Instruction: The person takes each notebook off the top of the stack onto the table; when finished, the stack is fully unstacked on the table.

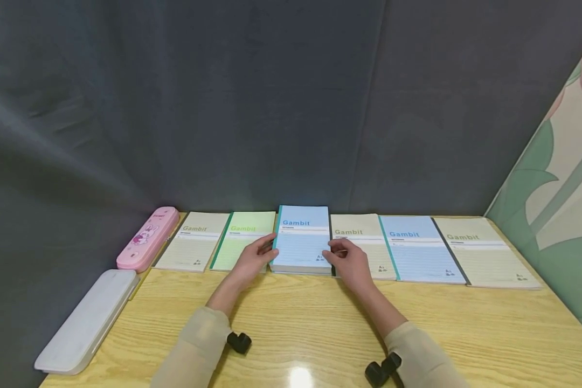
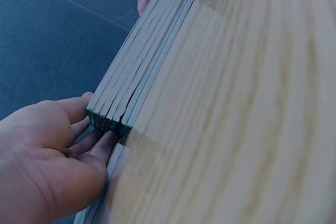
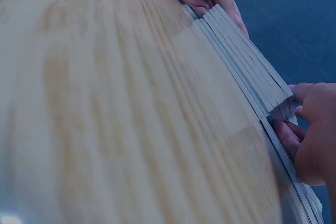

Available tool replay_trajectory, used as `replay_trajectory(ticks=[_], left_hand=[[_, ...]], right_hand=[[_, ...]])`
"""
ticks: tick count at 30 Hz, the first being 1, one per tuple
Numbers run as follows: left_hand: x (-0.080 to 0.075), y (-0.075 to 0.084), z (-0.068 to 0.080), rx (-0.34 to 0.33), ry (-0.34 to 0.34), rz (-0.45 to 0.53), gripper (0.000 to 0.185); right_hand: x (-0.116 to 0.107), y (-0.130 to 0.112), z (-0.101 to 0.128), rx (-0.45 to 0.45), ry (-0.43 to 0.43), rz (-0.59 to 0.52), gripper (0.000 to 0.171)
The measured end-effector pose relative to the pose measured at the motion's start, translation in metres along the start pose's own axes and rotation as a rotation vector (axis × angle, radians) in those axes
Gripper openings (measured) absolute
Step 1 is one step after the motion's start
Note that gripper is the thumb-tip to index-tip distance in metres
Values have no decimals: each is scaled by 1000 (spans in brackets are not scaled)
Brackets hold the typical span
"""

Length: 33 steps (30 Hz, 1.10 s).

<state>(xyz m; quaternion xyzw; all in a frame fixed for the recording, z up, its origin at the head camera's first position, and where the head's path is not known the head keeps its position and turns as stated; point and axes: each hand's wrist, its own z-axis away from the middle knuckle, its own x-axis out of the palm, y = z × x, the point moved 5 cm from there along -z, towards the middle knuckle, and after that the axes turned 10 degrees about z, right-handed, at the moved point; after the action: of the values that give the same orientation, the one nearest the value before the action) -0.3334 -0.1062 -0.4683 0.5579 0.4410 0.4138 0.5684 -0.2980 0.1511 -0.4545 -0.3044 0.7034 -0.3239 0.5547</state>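
A stack of several blue-covered "Gambit" notebooks [image 1: 302, 240] lies at the back middle of the wooden table [image 1: 296, 318]. My left hand [image 1: 254, 258] grips its left edge; in the left wrist view the thumb lies over the top corner and the fingers curl under the stack [image 2: 142, 61]. On the opposite edge my right hand [image 1: 349, 261] holds on in the same way, thumb above and fingers below the fanned stack [image 3: 247, 66]. The stack's near edges are splayed slightly.
Single notebooks lie in a row on both sides: beige [image 1: 194, 241] and green [image 1: 240, 237] to the left, beige [image 1: 364, 237], blue [image 1: 419, 248] and beige [image 1: 485, 250] to the right. A pink pencil case [image 1: 147, 238] and a white case [image 1: 87, 320] sit at the left edge. Dark cloth hangs behind.
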Motion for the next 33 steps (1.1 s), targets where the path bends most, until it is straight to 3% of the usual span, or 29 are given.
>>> replay_trajectory(ticks=[23,33], left_hand=[[0,-5,-4,0,7,-3,51],[1,-4,-3,7,-5,-2,49]], right_hand=[[-10,17,-8,49,-126,-55,25],[-15,25,-1,151,-212,-307,33]])
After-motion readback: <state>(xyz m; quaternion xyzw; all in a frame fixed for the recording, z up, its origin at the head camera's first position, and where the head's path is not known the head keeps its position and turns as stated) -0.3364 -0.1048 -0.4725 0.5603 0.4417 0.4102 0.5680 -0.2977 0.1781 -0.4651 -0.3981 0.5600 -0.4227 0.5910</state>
